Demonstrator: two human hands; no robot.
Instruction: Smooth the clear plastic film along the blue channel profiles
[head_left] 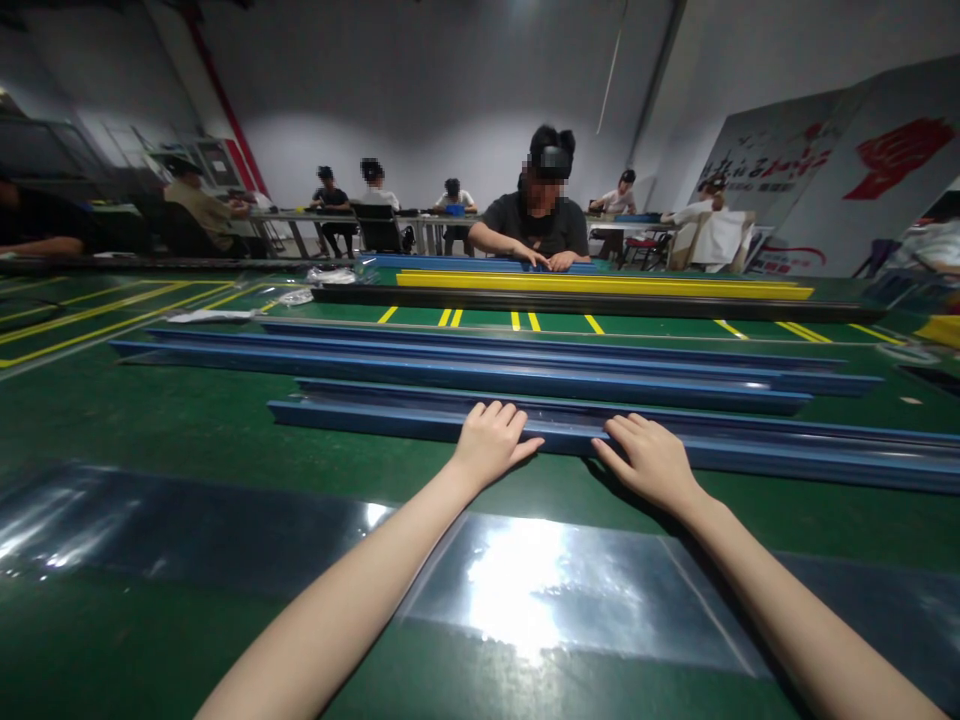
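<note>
A long blue plastic channel (360, 420) lies across the green table in front of me, its open side facing up. My left hand (489, 445) grips the near wall of this channel, fingers hooked over the rim and thumb along the outer face. A short way to the right, my right hand (654, 465) holds the same wall in a similar way, its thumb pointing towards the left hand. The fingertips of both hands are partly hidden inside the channel. Under my forearms lies a clear plastic sheet (600, 590), shining with reflected light.
More blue channels (465, 372) lie just beyond. Farther back are a black strip (585, 303) and a yellow strip (600, 284). A co-worker (536, 215) leans over another blue piece across the green table (187, 430). Several people sit at tables behind.
</note>
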